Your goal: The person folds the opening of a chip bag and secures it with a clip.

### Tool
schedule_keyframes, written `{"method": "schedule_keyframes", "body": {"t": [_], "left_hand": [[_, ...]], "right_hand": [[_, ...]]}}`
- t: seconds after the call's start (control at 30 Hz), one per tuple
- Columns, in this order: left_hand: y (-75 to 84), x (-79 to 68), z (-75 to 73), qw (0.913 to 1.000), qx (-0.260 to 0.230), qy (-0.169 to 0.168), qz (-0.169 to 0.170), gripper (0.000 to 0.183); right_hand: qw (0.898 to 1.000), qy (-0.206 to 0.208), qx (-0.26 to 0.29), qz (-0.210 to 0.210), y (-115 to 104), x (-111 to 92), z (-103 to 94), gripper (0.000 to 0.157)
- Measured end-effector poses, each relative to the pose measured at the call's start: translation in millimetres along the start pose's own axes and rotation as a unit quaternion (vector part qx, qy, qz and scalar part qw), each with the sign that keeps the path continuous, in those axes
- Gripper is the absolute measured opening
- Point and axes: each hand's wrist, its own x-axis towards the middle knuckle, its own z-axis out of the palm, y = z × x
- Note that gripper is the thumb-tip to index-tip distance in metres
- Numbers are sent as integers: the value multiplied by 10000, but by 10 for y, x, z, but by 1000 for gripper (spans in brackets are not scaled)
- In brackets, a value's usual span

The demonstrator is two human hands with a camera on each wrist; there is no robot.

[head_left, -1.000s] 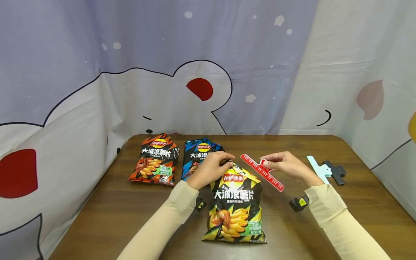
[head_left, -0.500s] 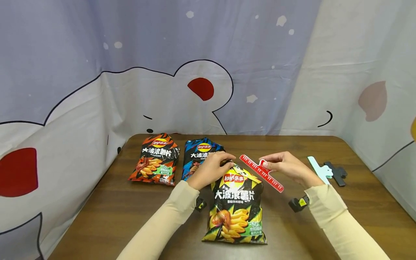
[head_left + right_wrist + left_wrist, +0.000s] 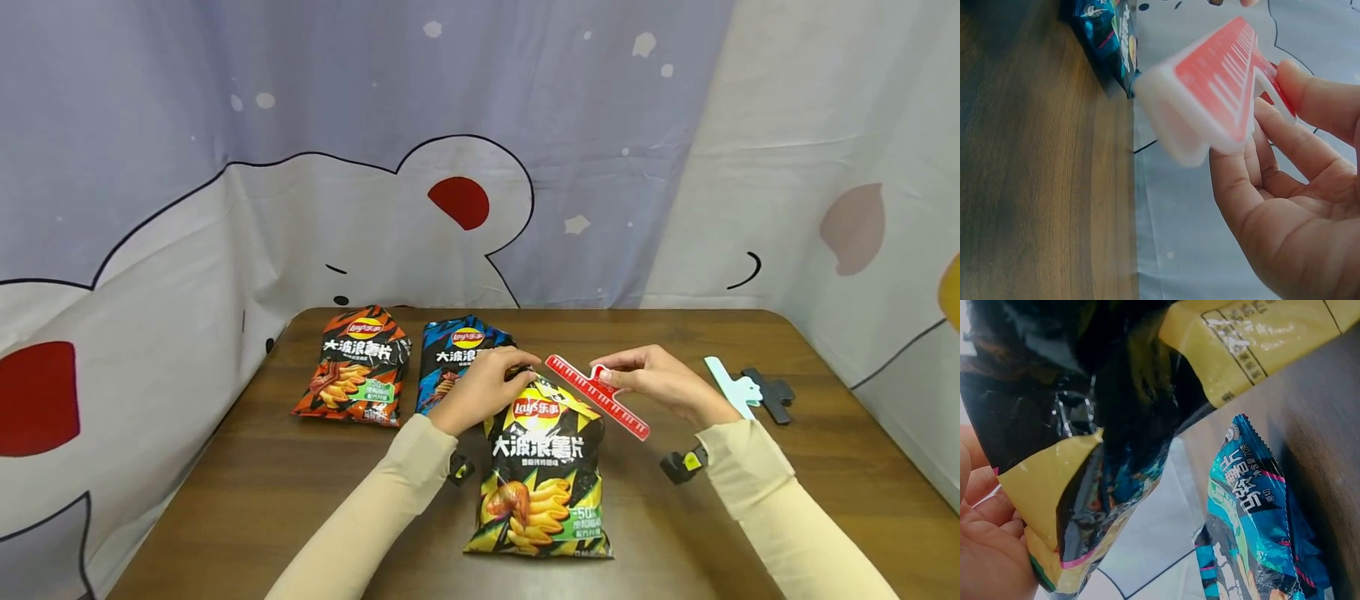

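Observation:
A black and yellow bag of potato chips point(image 3: 538, 475) lies at the front middle of the table. My left hand point(image 3: 491, 385) pinches its top edge, which is folded over; in the left wrist view the fingers point(image 3: 991, 531) are partly hidden behind the bag. To the right of that edge, my right hand point(image 3: 656, 379) holds a red and white bag clip point(image 3: 598, 395) by its handles, between thumb and fingers. The clip is tilted and apart from the bag. In the right wrist view, a narrow gap shows at the end of the clip point(image 3: 1210, 87).
An orange chip bag point(image 3: 356, 371) lies at the back left of the table point(image 3: 247, 500). Beside it is a blue chip bag point(image 3: 450, 358), partly covered by my left hand. A mint clip point(image 3: 735, 388) and a black clip point(image 3: 768, 396) lie at the right. Patterned curtain point(image 3: 600, 167) hangs behind.
The red clip has shifted very slightly left, nearer the bag's top edge. My left hand and the bags stay in place; the head view has moved a little.

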Motion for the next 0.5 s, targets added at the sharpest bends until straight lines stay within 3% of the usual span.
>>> {"method": "schedule_keyframes", "body": {"t": [0.5], "left_hand": [[-11,-1,9,9999,-4,90,69,27]], "right_hand": [[9998,-120,126,-31,-40,28,25,46]]}}
